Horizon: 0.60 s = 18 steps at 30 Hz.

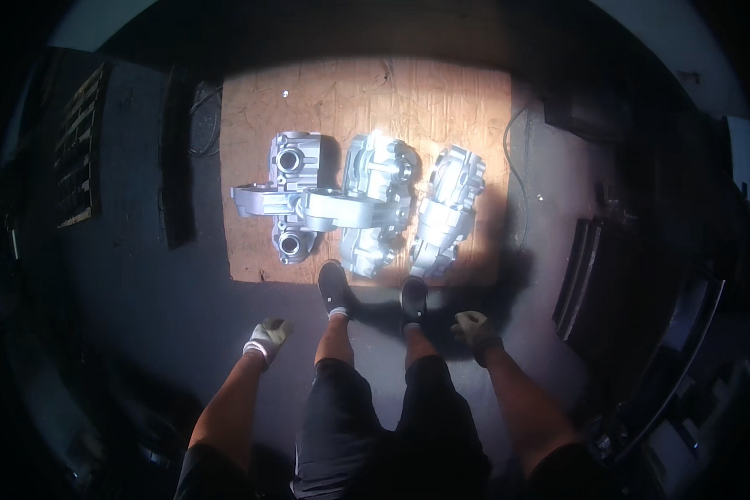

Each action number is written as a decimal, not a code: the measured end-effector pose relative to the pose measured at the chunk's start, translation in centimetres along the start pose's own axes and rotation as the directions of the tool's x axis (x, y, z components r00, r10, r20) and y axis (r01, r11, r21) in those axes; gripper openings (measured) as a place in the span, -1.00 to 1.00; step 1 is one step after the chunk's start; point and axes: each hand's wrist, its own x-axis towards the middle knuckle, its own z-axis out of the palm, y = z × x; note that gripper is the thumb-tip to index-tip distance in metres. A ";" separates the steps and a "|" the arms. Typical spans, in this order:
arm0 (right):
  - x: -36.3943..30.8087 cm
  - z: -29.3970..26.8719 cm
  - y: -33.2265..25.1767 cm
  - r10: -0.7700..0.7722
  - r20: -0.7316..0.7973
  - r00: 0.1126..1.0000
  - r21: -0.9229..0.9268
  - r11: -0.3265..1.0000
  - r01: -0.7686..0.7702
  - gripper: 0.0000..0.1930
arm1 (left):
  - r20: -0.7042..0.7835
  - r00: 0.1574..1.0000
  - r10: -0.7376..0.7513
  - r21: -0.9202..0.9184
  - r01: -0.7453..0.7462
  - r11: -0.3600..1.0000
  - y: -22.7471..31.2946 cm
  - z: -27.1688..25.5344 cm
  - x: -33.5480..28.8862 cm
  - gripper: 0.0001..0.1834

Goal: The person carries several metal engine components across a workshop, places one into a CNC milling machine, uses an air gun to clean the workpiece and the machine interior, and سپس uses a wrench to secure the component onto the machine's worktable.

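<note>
Dark shorts (337, 433) nearest, three silvery castings (342, 210) beyond.

The castings lie side by side on a brown sheet (308, 96); well short of them, the gloved left hand (270, 335) and right hand (473, 329) flank the legs, fingers curled (pressed together or not, I cannot tell in this dimness).

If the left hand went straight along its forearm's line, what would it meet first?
The left hand would likely meet the brown sheet, then the leftmost metal casting; hand height is unclear.
</note>
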 end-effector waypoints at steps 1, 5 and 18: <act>1.5 0.7 1.1 0.092 0.020 0.996 0.108 0.990 -0.094 -0.62 | 0.051 0.999 -0.014 -0.090 0.019 0.996 0.8 0.5 2.8 -0.47; 8.3 4.6 5.8 0.361 0.156 0.919 0.478 0.787 -0.390 -0.51 | 0.172 0.955 -0.244 -0.278 0.284 0.918 3.1 4.4 11.0 -0.42; 29.3 11.3 10.8 0.339 0.201 0.919 0.951 0.159 -0.266 -0.24 | -0.581 0.685 0.439 -0.168 -0.628 0.760 17.0 -0.9 29.0 -0.39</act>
